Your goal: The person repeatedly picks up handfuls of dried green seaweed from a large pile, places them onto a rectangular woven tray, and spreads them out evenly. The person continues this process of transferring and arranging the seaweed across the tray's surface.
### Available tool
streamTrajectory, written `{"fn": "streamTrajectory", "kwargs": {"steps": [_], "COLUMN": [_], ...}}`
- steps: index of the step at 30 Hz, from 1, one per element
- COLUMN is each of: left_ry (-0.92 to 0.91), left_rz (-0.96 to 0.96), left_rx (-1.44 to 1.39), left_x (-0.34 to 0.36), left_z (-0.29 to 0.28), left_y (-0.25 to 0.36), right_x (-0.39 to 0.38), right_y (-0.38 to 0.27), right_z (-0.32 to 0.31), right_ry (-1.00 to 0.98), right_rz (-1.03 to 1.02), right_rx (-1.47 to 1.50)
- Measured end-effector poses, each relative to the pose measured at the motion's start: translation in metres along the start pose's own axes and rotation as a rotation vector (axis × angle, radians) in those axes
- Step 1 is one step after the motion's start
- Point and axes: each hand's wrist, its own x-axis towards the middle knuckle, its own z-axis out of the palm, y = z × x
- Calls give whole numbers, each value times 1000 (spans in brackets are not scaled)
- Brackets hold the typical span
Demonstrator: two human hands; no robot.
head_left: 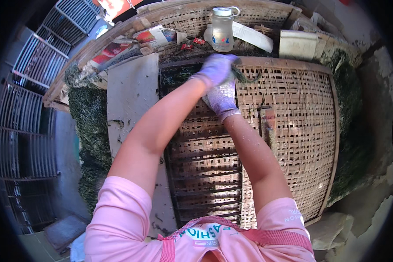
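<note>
Both my hands wear purple gloves at the top of a woven bamboo panel (pixel 292 131). My left hand (pixel 216 69) is motion-blurred and crosses over my right hand (pixel 222 96), whose fingers are mostly hidden beneath it. Dark green, stringy material (pixel 249 78) lies beside my hands and seems to touch them; I cannot make out whether either hand grips it. A dark slatted frame (pixel 205 174) covers the left part of the panel, and a pale board (pixel 129 105) lies along its left edge.
A translucent lidded bottle (pixel 222 35) stands just beyond my hands, near small red packets (pixel 198 41) and a white strip (pixel 253 37). Heaps of dark green material (pixel 91 144) flank the panel. Metal racks (pixel 22 109) stand at the far left.
</note>
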Motion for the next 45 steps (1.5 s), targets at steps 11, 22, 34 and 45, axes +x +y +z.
{"fn": "streamTrajectory", "kwargs": {"steps": [11, 22, 34, 45], "left_ry": [111, 159, 112, 578], "left_rz": [-230, -353, -418, -286], "left_rx": [-20, 384, -1098, -29], "left_x": [-100, -284, -33, -158], "left_z": [-33, -118, -173, -54], "left_y": [-39, -35, -16, -68], "right_x": [-27, -2, -5, 15], "right_y": [-85, 16, 12, 21], "right_z": [-116, -142, -118, -167], "right_ry": [-111, -80, 170, 78], "right_rz": [-200, -226, -462, -739], "right_rx": [-236, 546, 24, -479]}}
